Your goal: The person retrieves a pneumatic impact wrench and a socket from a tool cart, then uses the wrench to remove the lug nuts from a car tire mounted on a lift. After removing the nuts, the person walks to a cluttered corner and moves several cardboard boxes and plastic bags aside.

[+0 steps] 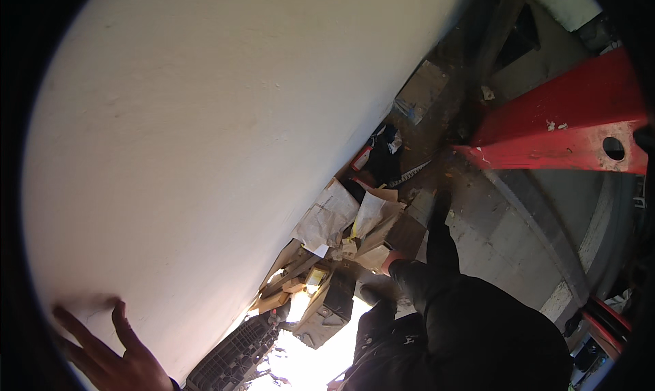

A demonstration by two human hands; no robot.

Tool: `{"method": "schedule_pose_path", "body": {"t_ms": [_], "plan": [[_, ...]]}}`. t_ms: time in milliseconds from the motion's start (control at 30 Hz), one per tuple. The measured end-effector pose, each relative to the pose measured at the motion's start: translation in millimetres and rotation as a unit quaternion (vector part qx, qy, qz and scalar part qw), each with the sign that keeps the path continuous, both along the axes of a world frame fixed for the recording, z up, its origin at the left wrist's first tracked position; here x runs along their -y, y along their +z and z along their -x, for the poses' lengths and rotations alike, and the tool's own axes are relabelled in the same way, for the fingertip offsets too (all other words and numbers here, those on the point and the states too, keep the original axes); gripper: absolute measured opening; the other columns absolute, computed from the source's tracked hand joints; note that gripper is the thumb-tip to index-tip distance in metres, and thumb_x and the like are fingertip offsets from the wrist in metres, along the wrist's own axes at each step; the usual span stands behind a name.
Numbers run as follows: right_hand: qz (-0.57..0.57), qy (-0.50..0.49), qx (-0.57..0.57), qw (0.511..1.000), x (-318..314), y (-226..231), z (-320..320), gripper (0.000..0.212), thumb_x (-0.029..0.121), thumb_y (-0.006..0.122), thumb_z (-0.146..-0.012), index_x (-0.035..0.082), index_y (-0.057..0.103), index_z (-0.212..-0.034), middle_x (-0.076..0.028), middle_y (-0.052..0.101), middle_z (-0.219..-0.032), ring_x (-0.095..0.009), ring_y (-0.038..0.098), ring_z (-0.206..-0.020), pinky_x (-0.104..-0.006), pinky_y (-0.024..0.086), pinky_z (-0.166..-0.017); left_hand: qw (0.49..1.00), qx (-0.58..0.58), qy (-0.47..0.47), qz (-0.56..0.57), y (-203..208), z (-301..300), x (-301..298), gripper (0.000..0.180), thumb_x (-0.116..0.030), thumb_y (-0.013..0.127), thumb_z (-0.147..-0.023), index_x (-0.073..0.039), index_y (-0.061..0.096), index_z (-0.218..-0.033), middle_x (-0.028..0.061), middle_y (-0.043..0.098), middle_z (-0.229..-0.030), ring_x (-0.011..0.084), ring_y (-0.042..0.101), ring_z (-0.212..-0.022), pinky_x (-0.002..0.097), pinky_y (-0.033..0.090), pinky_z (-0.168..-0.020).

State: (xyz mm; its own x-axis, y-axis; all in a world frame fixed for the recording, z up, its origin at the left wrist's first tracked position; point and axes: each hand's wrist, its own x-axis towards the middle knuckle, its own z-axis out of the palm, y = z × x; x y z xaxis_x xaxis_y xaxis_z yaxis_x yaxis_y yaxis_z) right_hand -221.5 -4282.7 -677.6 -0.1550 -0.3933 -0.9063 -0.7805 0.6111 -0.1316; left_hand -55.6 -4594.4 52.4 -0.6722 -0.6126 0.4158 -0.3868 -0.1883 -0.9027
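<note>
My left hand (112, 350) rests its fingertips against the pale cream wall (205, 132), fingers spread, holding nothing. My right arm, in a black sleeve (413, 278), reaches down to the pile along the wall's foot. Of my right hand (389, 260) only a small part shows, beside an opened cardboard box (374, 257); its fingers are hidden, so I cannot tell whether they grip the box. Crumpled pale packaging (326, 217) and torn brown card (375, 210) lie just beyond that hand.
A large red metal piece (559, 118) with a round hole juts in from the right. A black plastic grid-like part (235, 353) leans by the wall near bright sunlight. A dark box (341, 292), a red bottle (361, 159) and a flattened carton (423, 91) clutter the floor.
</note>
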Motion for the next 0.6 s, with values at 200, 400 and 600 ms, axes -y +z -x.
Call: {"method": "schedule_pose_path", "body": {"t_ms": [200, 400, 600], "plan": [[0.011, 0.368, 0.072, 0.927, 78.7, 119.2, 126.8, 0.042, 0.035, 0.064, -0.093, 0.007, 0.078, -0.121, -0.02, 0.073, -0.13, -0.036, 0.07, -0.124, -0.0478, 0.057, -0.099, 0.998, -0.065, -0.012, -0.001, 0.0, 10.0, -5.7, 0.07, -0.057, 0.063, -0.101, -0.02, 0.049, -0.159, 0.0277, 0.045, -0.159, 0.0475, 0.058, -0.135, 0.0473, 0.065, -0.084], [0.089, 0.086, 0.003, 0.992, 160.9, 221.5, 293.6, 0.034, 0.026, 0.061, -0.088, 0.003, 0.08, -0.103, -0.027, 0.074, -0.113, -0.045, 0.071, -0.109, -0.0487, 0.058, -0.091, 0.992, -0.111, 0.033, -0.053, -1.2, 23.5, -17.2, 0.072, -0.05, 0.064, -0.103, -0.01, 0.045, -0.16, 0.0381, 0.035, -0.161, 0.0555, 0.05, -0.139, 0.0531, 0.062, -0.093], [0.215, 0.472, -0.026, 0.855, 271.0, 267.8, 493.0, 0.02, 0.017, 0.068, -0.081, 0.006, 0.081, -0.09, -0.023, 0.077, -0.103, -0.042, 0.075, -0.095, -0.0508, 0.06, -0.082, 0.991, -0.105, 0.067, -0.058, -1.2, 25.7, -15.8, 0.073, -0.053, 0.054, -0.107, -0.008, 0.036, -0.163, 0.0399, 0.027, -0.163, 0.0569, 0.04, -0.146, 0.055, 0.06, -0.099]]}}
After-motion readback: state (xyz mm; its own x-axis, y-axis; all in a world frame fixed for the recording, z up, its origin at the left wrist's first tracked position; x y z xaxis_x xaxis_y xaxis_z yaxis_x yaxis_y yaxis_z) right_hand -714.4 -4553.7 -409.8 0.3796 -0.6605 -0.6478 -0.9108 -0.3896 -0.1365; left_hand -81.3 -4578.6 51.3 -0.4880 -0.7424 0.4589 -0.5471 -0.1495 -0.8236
